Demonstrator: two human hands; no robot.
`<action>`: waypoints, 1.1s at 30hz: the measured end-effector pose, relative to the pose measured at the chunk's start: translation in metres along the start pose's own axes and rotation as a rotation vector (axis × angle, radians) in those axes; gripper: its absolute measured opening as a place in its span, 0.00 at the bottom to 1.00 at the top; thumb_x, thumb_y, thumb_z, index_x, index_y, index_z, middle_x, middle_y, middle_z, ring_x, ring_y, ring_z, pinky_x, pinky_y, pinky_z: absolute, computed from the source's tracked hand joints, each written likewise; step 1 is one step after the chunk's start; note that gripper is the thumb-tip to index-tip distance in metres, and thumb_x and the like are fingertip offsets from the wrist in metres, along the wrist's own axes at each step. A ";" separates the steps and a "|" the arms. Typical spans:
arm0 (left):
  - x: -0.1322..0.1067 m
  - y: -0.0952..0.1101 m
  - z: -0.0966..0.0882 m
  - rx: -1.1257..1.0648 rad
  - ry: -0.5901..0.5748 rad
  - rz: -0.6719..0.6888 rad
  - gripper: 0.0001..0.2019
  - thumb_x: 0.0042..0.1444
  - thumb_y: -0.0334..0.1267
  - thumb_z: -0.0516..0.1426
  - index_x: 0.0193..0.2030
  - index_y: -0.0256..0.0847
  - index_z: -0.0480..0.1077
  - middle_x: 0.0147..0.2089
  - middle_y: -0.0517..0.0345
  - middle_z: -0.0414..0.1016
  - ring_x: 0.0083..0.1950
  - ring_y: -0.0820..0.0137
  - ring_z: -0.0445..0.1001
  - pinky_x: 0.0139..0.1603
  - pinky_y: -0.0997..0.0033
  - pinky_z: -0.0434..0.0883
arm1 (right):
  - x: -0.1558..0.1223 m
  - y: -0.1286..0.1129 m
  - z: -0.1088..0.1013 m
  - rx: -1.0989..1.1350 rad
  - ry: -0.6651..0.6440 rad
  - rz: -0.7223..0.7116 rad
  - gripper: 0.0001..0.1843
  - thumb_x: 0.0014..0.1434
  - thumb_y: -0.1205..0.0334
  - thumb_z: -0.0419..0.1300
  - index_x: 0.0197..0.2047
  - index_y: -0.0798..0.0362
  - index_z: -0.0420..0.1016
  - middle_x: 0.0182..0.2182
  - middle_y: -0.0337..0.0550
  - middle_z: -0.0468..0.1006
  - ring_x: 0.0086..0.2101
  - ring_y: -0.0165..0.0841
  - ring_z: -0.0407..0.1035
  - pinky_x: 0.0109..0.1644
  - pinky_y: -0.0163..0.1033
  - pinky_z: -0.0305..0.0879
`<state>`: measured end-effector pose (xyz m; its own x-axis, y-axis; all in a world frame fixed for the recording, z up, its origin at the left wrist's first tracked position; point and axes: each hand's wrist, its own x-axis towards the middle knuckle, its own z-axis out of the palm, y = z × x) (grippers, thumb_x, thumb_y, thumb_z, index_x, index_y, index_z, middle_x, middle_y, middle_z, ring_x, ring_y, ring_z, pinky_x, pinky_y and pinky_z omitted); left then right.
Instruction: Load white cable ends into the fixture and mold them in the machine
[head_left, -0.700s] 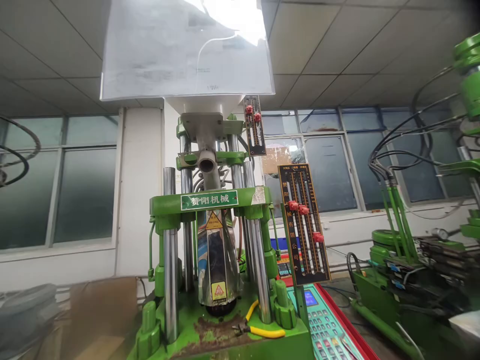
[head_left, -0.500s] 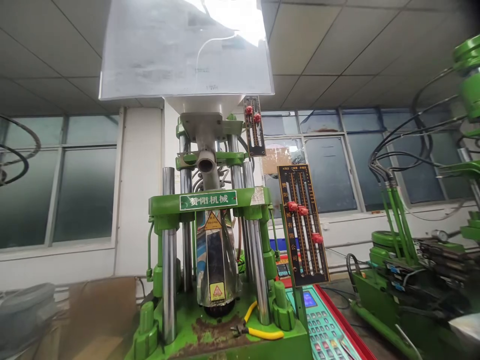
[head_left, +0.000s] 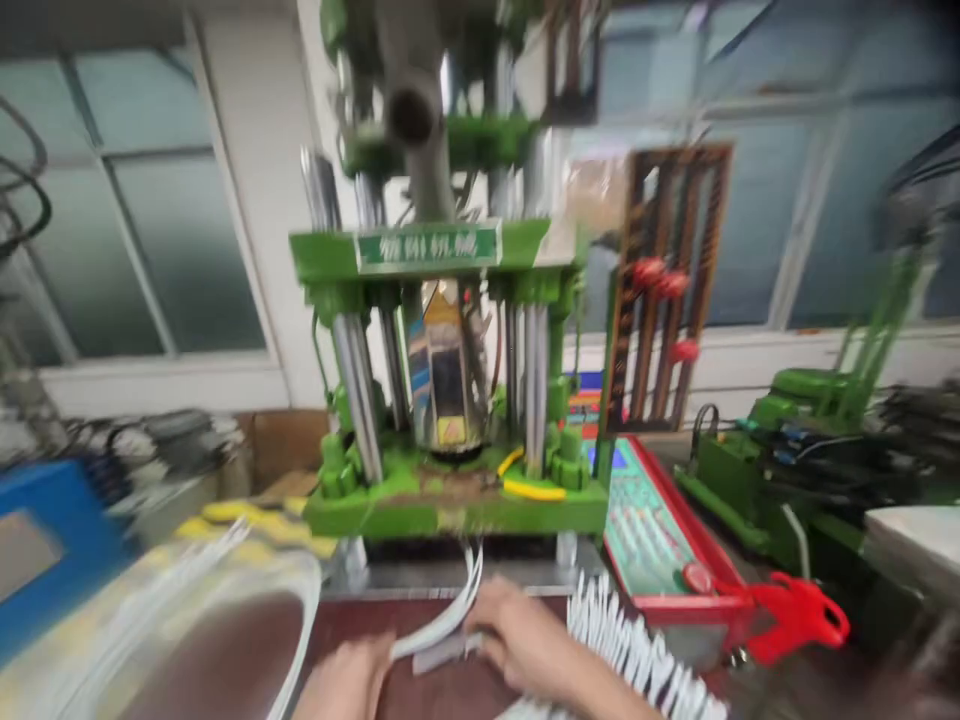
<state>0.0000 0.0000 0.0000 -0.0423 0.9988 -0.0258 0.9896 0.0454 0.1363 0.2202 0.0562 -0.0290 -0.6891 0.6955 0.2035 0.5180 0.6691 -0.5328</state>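
Note:
Several white cables [head_left: 435, 632] curve down from under the green press [head_left: 450, 518] toward my hands, blurred by motion. My left hand [head_left: 349, 678] is closed around their near end at the bottom of the view. To its right, my right hand [head_left: 525, 638] is closed with its fingertips at the same cables. A pale, flat-looking piece [head_left: 439, 657] lies just below the cables, with one end at my right fingertips; its kind is unclear. Yellow-handled pliers [head_left: 536, 491] rest on the press bed.
A loop of white cable [head_left: 307, 600] lies at left, near yellow items [head_left: 259, 515]. A row of white cable pieces [head_left: 637, 645] lies right of my right hand. Beyond are a teal control panel [head_left: 645, 515] and a red-handled tool [head_left: 799, 615]. A blue box [head_left: 67, 540] stands far left.
The view has tilted down from the press's upper part and hopper to the work surface. Both my hands and the white cables have come into view. The pliers still lie on the press.

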 end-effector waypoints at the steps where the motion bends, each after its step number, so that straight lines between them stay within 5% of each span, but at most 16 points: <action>1: 0.002 -0.004 0.009 -0.021 -0.042 0.010 0.12 0.60 0.43 0.52 0.47 0.39 0.67 0.45 0.53 0.72 0.45 0.65 0.72 0.47 0.58 0.69 | -0.002 0.004 0.003 -0.011 -0.042 0.012 0.07 0.57 0.66 0.57 0.40 0.50 0.73 0.40 0.42 0.73 0.44 0.35 0.65 0.49 0.42 0.60; 6: 0.001 -0.019 0.042 -0.115 -0.102 0.090 0.15 0.63 0.38 0.44 0.49 0.44 0.68 0.45 0.50 0.75 0.49 0.63 0.72 0.49 0.68 0.64 | -0.003 0.010 0.006 0.001 -0.074 -0.023 0.10 0.56 0.67 0.58 0.42 0.46 0.73 0.37 0.38 0.74 0.42 0.33 0.64 0.47 0.36 0.57; 10: -0.019 -0.014 0.040 -0.175 -0.063 0.145 0.21 0.61 0.36 0.46 0.61 0.44 0.52 0.47 0.51 0.74 0.46 0.63 0.72 0.44 0.69 0.65 | -0.002 0.005 0.004 -0.031 -0.028 -0.023 0.11 0.53 0.66 0.61 0.42 0.47 0.71 0.39 0.38 0.73 0.42 0.34 0.64 0.45 0.36 0.58; 13: -0.039 -0.013 0.031 -0.248 -0.041 0.154 0.12 0.61 0.39 0.48 0.52 0.44 0.59 0.41 0.56 0.72 0.41 0.66 0.71 0.40 0.70 0.64 | -0.005 0.005 -0.004 -0.132 0.004 0.028 0.06 0.56 0.59 0.58 0.38 0.49 0.71 0.35 0.39 0.73 0.39 0.35 0.65 0.42 0.37 0.58; 16: -0.055 -0.016 0.024 -0.251 -0.092 0.200 0.09 0.57 0.47 0.53 0.37 0.45 0.64 0.39 0.60 0.69 0.43 0.66 0.67 0.42 0.70 0.61 | -0.013 0.011 -0.015 -0.208 -0.043 0.099 0.13 0.61 0.53 0.51 0.31 0.50 0.70 0.29 0.39 0.72 0.33 0.33 0.66 0.36 0.36 0.57; 25: -0.046 -0.018 0.020 -0.406 -0.254 0.160 0.13 0.51 0.49 0.58 0.35 0.44 0.63 0.37 0.64 0.68 0.39 0.68 0.67 0.37 0.73 0.58 | -0.051 0.020 -0.020 -0.402 -0.088 0.144 0.23 0.63 0.47 0.43 0.29 0.52 0.69 0.28 0.43 0.70 0.32 0.34 0.64 0.40 0.40 0.56; 33: -0.043 -0.027 0.017 -0.502 -0.405 0.249 0.10 0.50 0.44 0.60 0.26 0.43 0.66 0.33 0.65 0.67 0.37 0.71 0.67 0.34 0.75 0.57 | -0.062 0.010 -0.019 -0.293 -0.273 0.257 0.30 0.63 0.43 0.39 0.23 0.52 0.70 0.26 0.41 0.70 0.32 0.34 0.65 0.38 0.39 0.54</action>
<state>-0.0228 -0.0448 -0.0193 0.3294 0.8990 -0.2886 0.7757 -0.0834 0.6256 0.2780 0.0245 -0.0309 -0.6076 0.7803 -0.1483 0.7832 0.5575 -0.2753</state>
